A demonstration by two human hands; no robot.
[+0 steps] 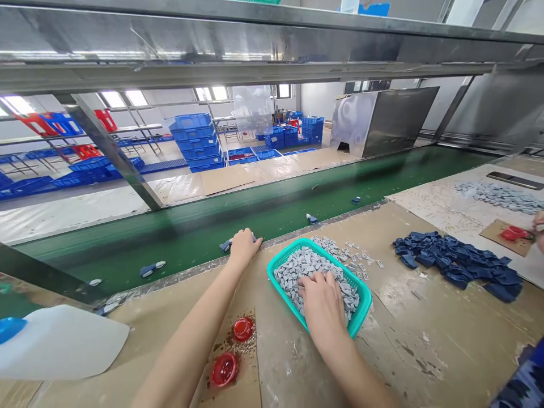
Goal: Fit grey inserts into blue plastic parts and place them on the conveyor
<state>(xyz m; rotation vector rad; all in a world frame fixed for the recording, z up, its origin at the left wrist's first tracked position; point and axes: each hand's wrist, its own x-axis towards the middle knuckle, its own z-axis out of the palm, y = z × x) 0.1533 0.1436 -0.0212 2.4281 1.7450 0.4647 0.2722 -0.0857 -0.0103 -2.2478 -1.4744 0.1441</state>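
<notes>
My left hand [244,246] reaches to the near edge of the green conveyor belt [187,232]. Its fingers are bent over a dark-blue plastic piece [225,246] with a pale end, which shows on both sides of the hand. My right hand [323,300] is inside a teal plastic basket [364,317], fingers curled down into a heap of small grey plastic pieces [293,269]; its fingertips are partly hidden there. More loose grey pieces [355,258] lie on the table beyond the basket. Below my left forearm, two red dishes [224,369] sit on stained cardboard.
Joined pieces [148,269] lie spaced along the belt. A pile of dark-blue parts [459,260] is on the right, near another person's hand [539,226] and a phone [514,180]. A white jug [63,343] stands at left. A metal shelf [272,39] spans overhead.
</notes>
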